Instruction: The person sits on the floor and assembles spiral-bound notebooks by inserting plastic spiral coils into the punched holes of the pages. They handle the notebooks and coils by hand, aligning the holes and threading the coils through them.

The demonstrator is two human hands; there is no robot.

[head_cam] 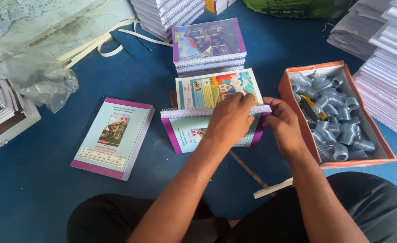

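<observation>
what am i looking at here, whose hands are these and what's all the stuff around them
This is one picture from a camera worn on a person's head, looking down at their own two bare hands. There is no machine. The person sits on a blue floor.

The left hand presses down on a white spiral coil that runs along the edge of a notebook with a purple border. The right hand pinches the coil's right end.

To the right stands an orange box full of grey spiral coils. To the left lies a single unbound notebook. Behind the hands is a stack of bound notebooks, and piles of white paper stand at the right edge. A crumpled clear plastic bag lies at the left.
</observation>
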